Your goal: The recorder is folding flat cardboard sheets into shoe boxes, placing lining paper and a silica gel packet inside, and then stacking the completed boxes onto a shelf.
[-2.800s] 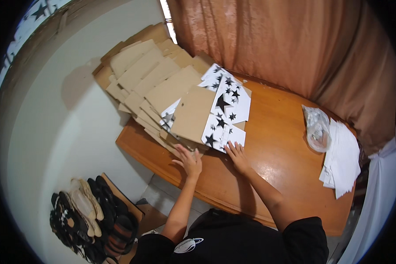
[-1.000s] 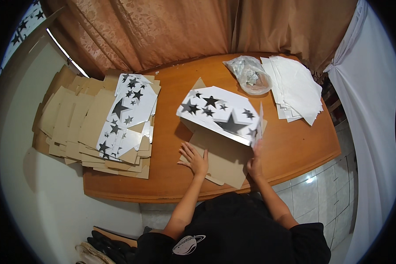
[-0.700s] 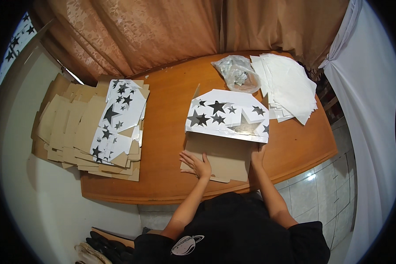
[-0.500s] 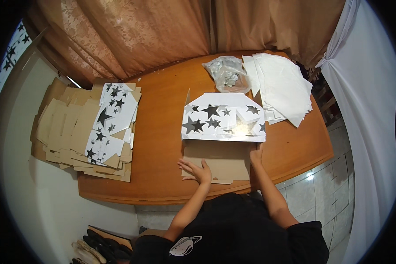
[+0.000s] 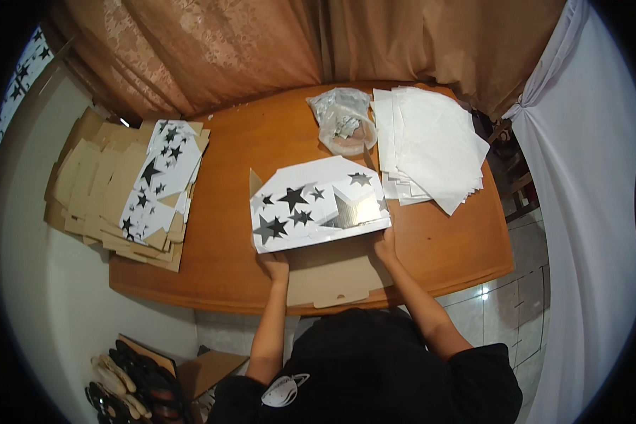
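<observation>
In front of me on the table is a partly folded cardboard box (image 5: 311, 219), white with black and grey stars on its printed face. Its plain brown flap (image 5: 332, 280) lies toward me, and small side flaps stand up at the far corners. My left hand (image 5: 274, 265) grips the box at its near left corner, fingers hidden beneath the white panel. At the near right corner my right hand (image 5: 385, 247) holds the side, its fingers partly out of sight behind the cardboard. The box sits slightly turned, its right end farther from me.
Flat brown cardboard blanks (image 5: 106, 187) are piled at the left, with a star-printed one (image 5: 152, 180) on top. A clear plastic bag (image 5: 343, 120) with small items stands at the back, beside a stack of white paper sheets (image 5: 434, 145). Shoes (image 5: 138, 385) lie below the wooden table (image 5: 219, 212).
My left hand has gone from over the brown flap to the box's left corner. The box has turned slightly and come nearer me. The whole view has shifted a little.
</observation>
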### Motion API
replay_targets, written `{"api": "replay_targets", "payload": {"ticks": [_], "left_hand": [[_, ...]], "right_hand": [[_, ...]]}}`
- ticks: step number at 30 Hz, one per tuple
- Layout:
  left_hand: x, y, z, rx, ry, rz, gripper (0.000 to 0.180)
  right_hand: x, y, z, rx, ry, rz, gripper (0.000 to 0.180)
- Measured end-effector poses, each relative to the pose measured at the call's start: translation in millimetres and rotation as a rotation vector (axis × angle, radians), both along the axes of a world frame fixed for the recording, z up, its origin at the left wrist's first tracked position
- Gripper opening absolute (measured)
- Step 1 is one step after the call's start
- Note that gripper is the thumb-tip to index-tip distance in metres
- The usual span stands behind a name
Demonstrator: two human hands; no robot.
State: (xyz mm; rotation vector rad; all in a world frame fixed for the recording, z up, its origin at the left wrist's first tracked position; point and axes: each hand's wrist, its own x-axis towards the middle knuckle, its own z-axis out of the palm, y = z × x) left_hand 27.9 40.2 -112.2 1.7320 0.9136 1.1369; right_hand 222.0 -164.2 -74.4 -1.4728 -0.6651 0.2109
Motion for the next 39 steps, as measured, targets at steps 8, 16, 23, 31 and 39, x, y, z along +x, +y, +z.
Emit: {"api": "replay_targets", "payload": {"ticks": [8, 16, 23, 31, 39], "left_hand": [[37, -11, 47, 0.438, 0.147, 0.067, 0.047], [6, -5, 62, 0.603, 0.328, -0.109, 0.052], [-36, 37, 74, 0.495, 0.214, -0.330, 0.056], [-27, 44, 99, 0.648, 0.248, -0.166, 0.047], [-13, 37, 98, 0.770, 0.252, -0.035, 0.038]], "right_hand": [[9, 40, -48, 0.380, 0.162, -0.526, 0.046], [13, -15, -23, -0.342, -0.389, -0.216, 0.063], [15, -35, 61, -0.144, -0.315, 0.120, 0.066], [29, -33, 113, -0.423, -0.529, 0.293, 0.059], [25, -26, 70, -0.199, -0.518, -0.035, 0.049]]}}
